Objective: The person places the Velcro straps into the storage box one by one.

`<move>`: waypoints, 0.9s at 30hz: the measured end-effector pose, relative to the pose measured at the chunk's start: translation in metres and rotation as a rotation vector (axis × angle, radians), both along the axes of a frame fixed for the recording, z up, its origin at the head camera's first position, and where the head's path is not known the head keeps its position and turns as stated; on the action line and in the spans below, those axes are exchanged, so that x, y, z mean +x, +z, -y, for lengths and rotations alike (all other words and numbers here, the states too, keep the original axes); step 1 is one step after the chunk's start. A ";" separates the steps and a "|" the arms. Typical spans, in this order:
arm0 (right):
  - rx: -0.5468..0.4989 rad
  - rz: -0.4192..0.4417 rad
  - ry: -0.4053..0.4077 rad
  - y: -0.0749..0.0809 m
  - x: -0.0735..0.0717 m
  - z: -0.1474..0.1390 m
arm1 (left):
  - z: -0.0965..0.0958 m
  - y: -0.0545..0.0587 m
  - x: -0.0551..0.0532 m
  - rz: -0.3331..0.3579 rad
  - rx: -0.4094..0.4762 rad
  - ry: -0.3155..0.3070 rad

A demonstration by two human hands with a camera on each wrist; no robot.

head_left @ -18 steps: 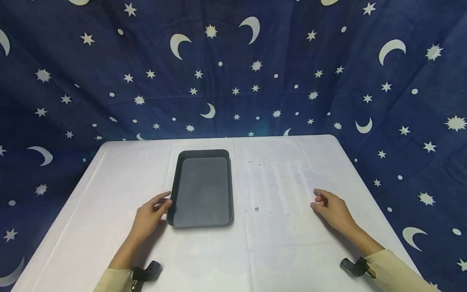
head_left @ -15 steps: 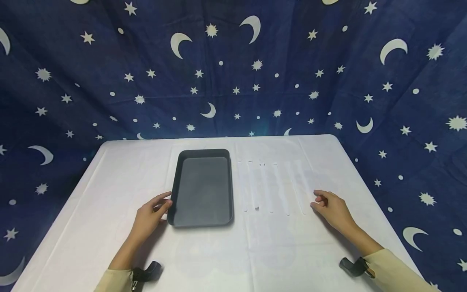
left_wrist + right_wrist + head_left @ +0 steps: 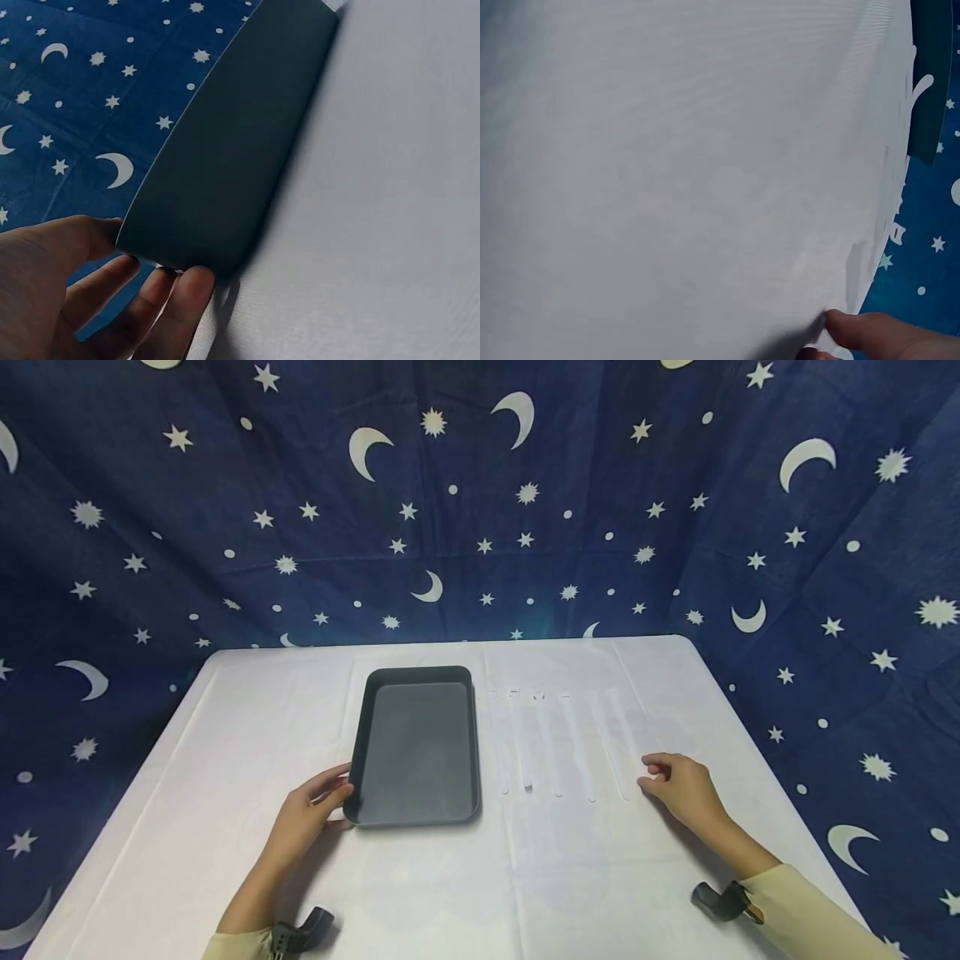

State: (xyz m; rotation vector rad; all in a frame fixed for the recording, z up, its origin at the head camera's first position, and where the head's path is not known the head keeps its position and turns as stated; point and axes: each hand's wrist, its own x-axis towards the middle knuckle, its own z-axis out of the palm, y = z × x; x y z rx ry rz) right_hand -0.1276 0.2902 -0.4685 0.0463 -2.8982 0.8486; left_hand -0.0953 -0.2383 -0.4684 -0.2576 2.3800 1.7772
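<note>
A dark, empty rectangular tray (image 3: pixel 415 743) lies on the white table (image 3: pixel 247 727), a little left of centre. My left hand (image 3: pixel 341 785) holds its near left corner. In the left wrist view the thumb and fingers (image 3: pixel 180 289) lie on either side of that corner of the tray (image 3: pixel 232 157). A row of several thin white utensils (image 3: pixel 558 743) lies just right of the tray, hard to tell apart against the cloth. My right hand (image 3: pixel 647 775) rests on the table at the right end of that row with loosely curled fingers (image 3: pixel 870 330), holding nothing I can see.
A dark blue cloth with moons and stars (image 3: pixel 480 510) hangs behind and beside the table. Black camera mounts sit at both wrists (image 3: pixel 300 931) (image 3: pixel 720 900). The table's rounded far right corner (image 3: pixel 678 643) is close to the cloth.
My left hand has drawn slightly nearer and closed its fingers on the tray corner. My right hand has slid back a little toward me.
</note>
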 end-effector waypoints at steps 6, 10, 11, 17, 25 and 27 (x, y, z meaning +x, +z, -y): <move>0.020 0.063 0.000 0.008 -0.001 0.003 | -0.001 -0.001 0.004 0.034 0.030 0.026; 0.030 0.086 0.000 0.010 -0.003 0.004 | -0.002 -0.001 0.005 0.029 0.049 0.036; 0.031 0.093 -0.001 0.010 -0.004 0.004 | -0.002 -0.001 0.005 0.026 0.051 0.037; 0.015 0.134 -0.007 0.013 -0.007 0.005 | -0.003 -0.001 0.006 0.024 0.043 0.041; -0.006 0.220 -0.026 0.015 -0.012 0.006 | -0.004 0.000 0.005 0.019 0.049 0.047; -0.010 0.238 -0.026 0.016 -0.014 0.006 | -0.004 0.000 0.006 0.019 0.051 0.048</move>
